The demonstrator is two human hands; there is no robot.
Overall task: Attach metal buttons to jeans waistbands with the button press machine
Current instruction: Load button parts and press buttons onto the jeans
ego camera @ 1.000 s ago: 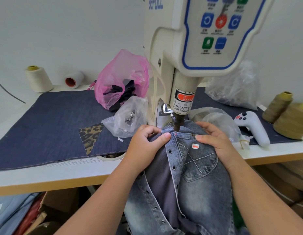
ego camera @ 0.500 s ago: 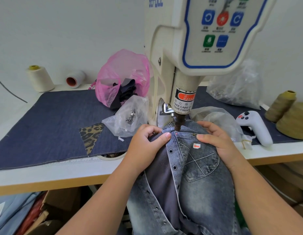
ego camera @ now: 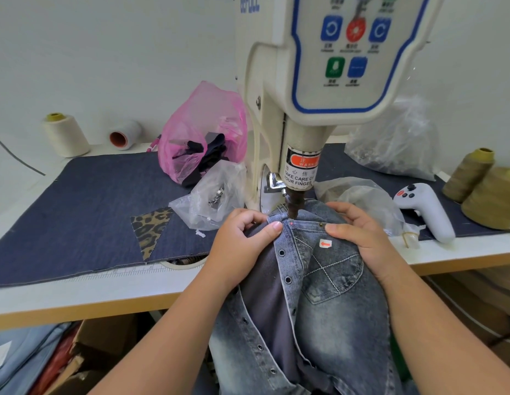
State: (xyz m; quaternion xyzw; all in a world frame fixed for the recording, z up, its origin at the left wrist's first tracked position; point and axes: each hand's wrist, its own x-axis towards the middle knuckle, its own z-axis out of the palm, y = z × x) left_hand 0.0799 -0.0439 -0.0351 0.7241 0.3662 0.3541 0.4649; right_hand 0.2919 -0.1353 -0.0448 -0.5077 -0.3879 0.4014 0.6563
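Observation:
A grey-blue denim garment [ego camera: 330, 309] with a stitched pocket and a row of metal snaps lies under the cream button press machine [ego camera: 310, 89]. Its dark plunger [ego camera: 292, 208] comes down onto the garment's top edge. My left hand [ego camera: 242, 240] pinches the denim edge just left of the plunger, thumb on top. On the other side, my right hand [ego camera: 359, 232] holds the fabric with its fingers curled over the edge. A small metal rivet [ego camera: 322, 224] shows beside my right thumb.
A clear bag of metal parts [ego camera: 216, 198] and a pink bag [ego camera: 202, 138] sit left of the machine on a dark denim mat [ego camera: 77, 212]. A white controller [ego camera: 427, 212], olive thread cones [ego camera: 487, 195] and more clear bags [ego camera: 396, 143] lie right. Cream spools [ego camera: 65, 135] stand far left.
Both hands keep their hold on the denim at the plunger. Only the camera has shifted slightly; nothing else has visibly moved.

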